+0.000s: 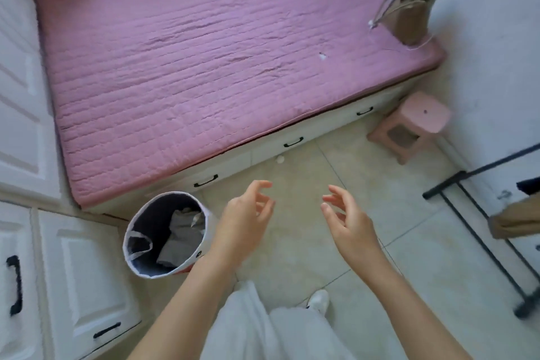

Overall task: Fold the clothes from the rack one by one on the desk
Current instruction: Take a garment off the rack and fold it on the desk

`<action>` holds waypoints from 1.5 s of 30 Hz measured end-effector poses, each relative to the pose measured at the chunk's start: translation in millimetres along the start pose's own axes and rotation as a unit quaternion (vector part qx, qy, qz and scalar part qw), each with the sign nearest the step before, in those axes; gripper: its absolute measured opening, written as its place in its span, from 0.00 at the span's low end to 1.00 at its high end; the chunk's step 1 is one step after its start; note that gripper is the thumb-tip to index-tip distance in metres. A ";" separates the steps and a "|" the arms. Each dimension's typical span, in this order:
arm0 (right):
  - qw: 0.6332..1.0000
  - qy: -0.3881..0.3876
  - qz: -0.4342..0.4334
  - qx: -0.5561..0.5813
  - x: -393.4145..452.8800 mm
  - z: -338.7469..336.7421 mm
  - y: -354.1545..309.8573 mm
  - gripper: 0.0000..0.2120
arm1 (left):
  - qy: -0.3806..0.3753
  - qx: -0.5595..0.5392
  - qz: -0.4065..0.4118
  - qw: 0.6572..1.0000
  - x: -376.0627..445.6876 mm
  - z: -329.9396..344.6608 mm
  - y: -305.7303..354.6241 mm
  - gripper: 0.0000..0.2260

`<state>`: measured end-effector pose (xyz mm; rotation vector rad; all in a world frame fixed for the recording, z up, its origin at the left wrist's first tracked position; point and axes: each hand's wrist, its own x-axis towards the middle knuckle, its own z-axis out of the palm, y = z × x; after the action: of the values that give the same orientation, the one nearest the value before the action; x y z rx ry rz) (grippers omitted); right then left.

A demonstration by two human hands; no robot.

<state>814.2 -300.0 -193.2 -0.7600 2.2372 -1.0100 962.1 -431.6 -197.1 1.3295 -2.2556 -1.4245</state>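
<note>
above a pale tiled floor (295,242), beside a bed with a pink quilt (204,67), the left hand (245,219) and right hand (347,222) hover apart, fingers loosely spread, holding nothing. clothes (tan and dark) hang on a black rack (479,231) at far right.

Bed (204,67): ahead, bag (409,14) on its far right corner.
Basket (166,234): on floor (409,242), left of left hand (242,225), clothes (181,237) inside.
Stool (409,126): right of bed.
Rack (473,228): far right.
</note>
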 end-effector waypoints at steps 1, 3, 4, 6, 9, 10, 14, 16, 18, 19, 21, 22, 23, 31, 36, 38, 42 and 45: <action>1.000 0.023 0.012 0.007 -7.9 -19.4 9.0 0.18 | -0.023 0.015 0.018 0.999 0.4 12.2 15.4 0.12; 0.997 0.061 0.035 0.015 -25.5 -57.2 28.9 0.18 | -0.063 0.034 0.055 0.996 1.3 38.7 44.8 0.12; 0.995 0.079 0.048 0.022 -34.8 -77.5 40.3 0.18 | -0.084 0.041 0.073 0.993 1.2 54.5 59.8 0.12; 0.989 0.116 0.080 0.040 -54.4 -119.0 63.7 0.18 | -0.127 0.042 0.102 0.986 -2.2 88.5 91.8 0.11; 0.975 0.175 0.118 0.064 -86.1 -188.4 106.4 0.17 | -0.182 0.043 0.145 0.971 -13.2 154.7 146.1 0.11; 0.971 0.193 0.128 0.066 -94.5 -208.0 119.8 0.17 | -0.199 0.045 0.155 0.967 -17.3 175.5 161.3 0.11; 0.954 0.257 0.140 0.070 -120.0 -294.4 170.5 0.15 | -0.278 0.055 0.188 0.940 -36.2 269.9 220.0 0.13; 0.947 0.280 0.139 0.074 -125.2 -333.9 189.5 0.15 | -0.307 0.063 0.201 0.928 -43.2 310.2 244.8 0.15; 0.939 0.307 0.135 0.079 -128.6 -372.2 206.1 0.15 | -0.326 0.066 0.214 0.919 -49.5 346.4 271.6 0.15; 0.935 0.319 0.135 0.081 -128.3 -390.0 213.2 0.14 | -0.330 0.065 0.218 0.916 -51.1 361.8 283.7 0.14; 0.926 0.341 0.134 0.089 -123.1 -425.2 226.6 0.13 | -0.334 0.063 0.224 0.914 -52.6 389.3 310.8 0.13; 0.922 0.352 0.132 0.091 -119.7 -444.1 232.4 0.13 | -0.333 0.063 0.231 0.912 -51.4 404.7 326.0 0.12; 0.919 0.361 0.131 0.095 -115.0 -460.6 236.6 0.13 | -0.328 0.062 0.236 0.912 -49.9 416.7 339.5 0.12; 0.896 0.412 0.119 0.117 -51.4 -590.4 245.6 0.16 | -0.296 0.052 0.307 0.903 -1.8 494.7 460.2 0.08; 0.872 0.451 0.094 0.165 3.9 -670.6 237.9 0.17 | -0.280 0.035 0.342 0.896 45.6 534.7 545.4 0.06; 0.865 0.461 0.087 0.176 23.9 -699.1 232.8 0.16 | -0.279 0.035 0.352 0.893 63.6 550.6 575.9 0.08; 0.849 0.483 0.075 0.202 64.3 -756.3 225.8 0.17 | -0.278 0.039 0.394 0.875 97.5 585.7 637.0 0.14; 0.838 0.490 0.069 0.231 91.8 -797.3 223.5 0.16 | -0.259 0.046 0.431 0.863 116.9 606.8 676.2 0.15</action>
<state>147.1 135.5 50.2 0.2305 2.5558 -2.0837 160.6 -24.3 -21.7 -0.1857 -2.6811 -1.3851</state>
